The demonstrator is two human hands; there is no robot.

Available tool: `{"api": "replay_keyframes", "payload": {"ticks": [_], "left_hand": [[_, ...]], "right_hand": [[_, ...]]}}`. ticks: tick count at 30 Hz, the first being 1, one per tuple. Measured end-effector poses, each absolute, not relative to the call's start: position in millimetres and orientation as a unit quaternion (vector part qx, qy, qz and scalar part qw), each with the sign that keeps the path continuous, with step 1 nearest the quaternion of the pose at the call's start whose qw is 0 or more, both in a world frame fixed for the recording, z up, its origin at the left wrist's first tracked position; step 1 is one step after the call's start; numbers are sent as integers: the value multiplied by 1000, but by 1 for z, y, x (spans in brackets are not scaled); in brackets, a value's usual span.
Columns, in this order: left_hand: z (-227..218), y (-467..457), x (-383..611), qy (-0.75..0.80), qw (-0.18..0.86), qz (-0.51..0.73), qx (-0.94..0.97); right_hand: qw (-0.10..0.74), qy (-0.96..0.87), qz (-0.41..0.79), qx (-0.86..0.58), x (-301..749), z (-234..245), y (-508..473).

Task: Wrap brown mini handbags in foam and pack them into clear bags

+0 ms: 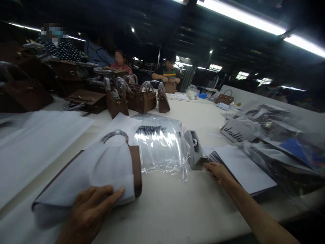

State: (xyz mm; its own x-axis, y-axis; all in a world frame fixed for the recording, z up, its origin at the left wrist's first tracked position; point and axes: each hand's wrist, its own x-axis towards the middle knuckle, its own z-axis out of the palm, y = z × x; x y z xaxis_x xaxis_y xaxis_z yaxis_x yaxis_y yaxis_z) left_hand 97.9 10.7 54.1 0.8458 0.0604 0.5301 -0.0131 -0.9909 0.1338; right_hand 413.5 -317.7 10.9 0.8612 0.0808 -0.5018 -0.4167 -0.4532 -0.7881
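Note:
A brown handbag lies on the table at the left front, with white tissue paper spread over its face. Its handle sticks up at the top. My left hand rests on the paper with the fingers stretched out, pressing near the bag's lower edge. To the right stands a grey tape dispenser. The fingers of my right hand are pinched together at its front end, on what looks like the end of the tape; the strip itself is hard to make out.
Clear plastic bags lie between the handbag and the dispenser. White sheets are stacked at the right, beside plastic-wrapped bags. Several brown handbags stand farther back. Tissue sheets cover the left side. Co-workers are across the table.

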Motion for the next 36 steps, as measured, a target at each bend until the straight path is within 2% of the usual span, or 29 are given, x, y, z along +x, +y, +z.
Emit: {"api": "replay_keyframes", "payload": {"ticks": [4,6,8,12,15,19,26,33,36], "left_hand": [[64,2,97,38,84,268,959],[66,0,98,51,98,275,955],[65,0,98,62,113,277,952],[65,-2,93,80,132,266,951],[66,-4,90,77,137,269,950],[72,-4,89,73,107,228,965],[82,-2,92,86,94,159,979],[76,-3,90,108,136,181,968],[74,-3,90,110,151,198,962]], "right_hand": [[528,107,209,-816,378,0,-297],[599,69,224,-766,349,21,-275],[654,-2,289,-699,313,54,-244],[635,-133,433,-626,241,104,-171],[614,-135,475,-616,212,100,-133],[599,-99,462,-646,203,78,-121],[585,-98,442,-673,176,73,-138],[616,-171,329,-695,166,97,-149],[610,-190,334,-693,176,99,-140]]}}
